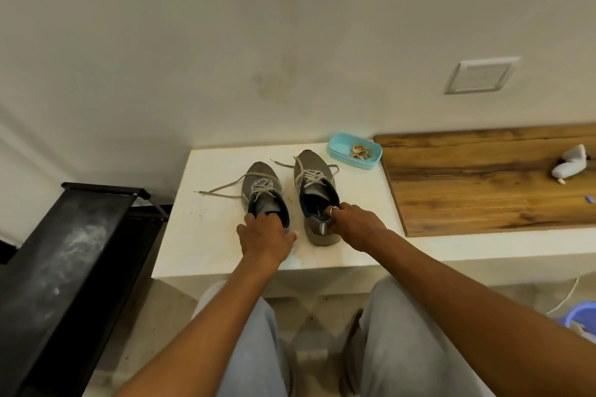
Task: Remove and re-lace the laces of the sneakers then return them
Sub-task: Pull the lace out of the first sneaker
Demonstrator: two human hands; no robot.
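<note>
Pair sat just left of the blue tub [348,162], laces [222,192] threaded, ends loose. The left hand [264,235] gripped the farther sneaker [263,185] at its heel; right hand [353,224] pinched the nearer sneaker [314,188] by its collar. Risk: lifting could drag a trailing end and snag the tub.

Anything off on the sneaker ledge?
Laces are untied on both: on the left sneaker one lace trails far left across the white ledge; on the right sneaker the ends splay sideways. Dark specks dot the ledge between them.
</note>
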